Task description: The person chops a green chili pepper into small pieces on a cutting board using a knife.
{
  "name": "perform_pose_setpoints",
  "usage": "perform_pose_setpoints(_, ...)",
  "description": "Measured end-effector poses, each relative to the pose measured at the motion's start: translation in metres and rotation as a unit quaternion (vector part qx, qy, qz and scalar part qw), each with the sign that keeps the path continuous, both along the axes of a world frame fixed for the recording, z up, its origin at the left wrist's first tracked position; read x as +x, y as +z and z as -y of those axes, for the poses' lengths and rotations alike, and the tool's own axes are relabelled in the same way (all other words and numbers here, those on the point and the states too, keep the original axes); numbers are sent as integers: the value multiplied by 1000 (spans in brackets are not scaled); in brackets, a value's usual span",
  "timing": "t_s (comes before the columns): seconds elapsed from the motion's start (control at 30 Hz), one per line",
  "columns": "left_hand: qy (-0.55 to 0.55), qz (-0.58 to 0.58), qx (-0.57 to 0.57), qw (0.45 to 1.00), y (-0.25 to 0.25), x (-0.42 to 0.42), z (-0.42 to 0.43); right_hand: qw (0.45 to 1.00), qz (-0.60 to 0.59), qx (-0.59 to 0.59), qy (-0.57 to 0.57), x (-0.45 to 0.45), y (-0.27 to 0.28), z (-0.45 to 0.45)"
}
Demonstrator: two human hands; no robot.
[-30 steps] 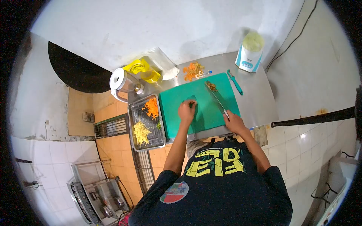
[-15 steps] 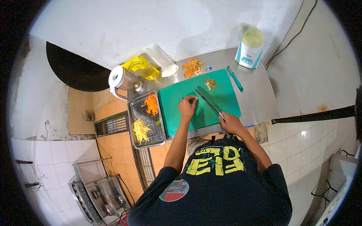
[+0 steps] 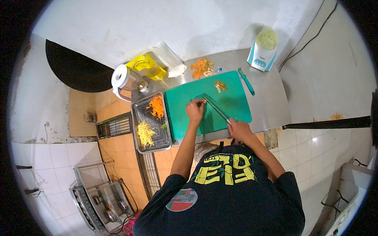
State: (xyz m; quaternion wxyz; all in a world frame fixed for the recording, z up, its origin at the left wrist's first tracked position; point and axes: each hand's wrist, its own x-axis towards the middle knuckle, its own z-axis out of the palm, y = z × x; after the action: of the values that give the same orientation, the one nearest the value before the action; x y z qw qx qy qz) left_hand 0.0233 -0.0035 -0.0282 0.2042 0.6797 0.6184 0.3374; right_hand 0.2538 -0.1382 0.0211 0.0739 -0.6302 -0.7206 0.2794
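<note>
My right hand (image 3: pixel 239 130) is closed round the handle of a long kitchen knife (image 3: pixel 216 107). The blade slants up and left over the green cutting board (image 3: pixel 179 124), its tip close to the fingertips of my left hand (image 3: pixel 195 111). Those fingers are curled together on the board. Whatever they pinch is too small and too covered to name. Farther up the board lies a little pile of brownish peelings or chopped bits (image 3: pixel 220 85).
Left of the board, a metal tray (image 3: pixel 169 135) holds orange shreds (image 3: pixel 156 107) and pale yellow strips (image 3: pixel 145 133). Behind stand a blender jug (image 3: pixel 128 80), a yellow pouch (image 3: pixel 146 66) and orange peelings (image 3: pixel 201 68). A green-handled peeler (image 3: pixel 247 83) and blender base (image 3: pixel 261 57) are right.
The knife blade has moved slightly left, nearer my left fingertips. A small pale bit seen at those fingertips before is no longer visible. The left hand stays nearly in place.
</note>
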Motion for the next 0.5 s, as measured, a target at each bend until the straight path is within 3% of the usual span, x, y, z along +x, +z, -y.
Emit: perform_pose_setpoints(0.5,-25,-21,-11,999,10,-4,-5,998,63,-14,25,-11,10,-5)
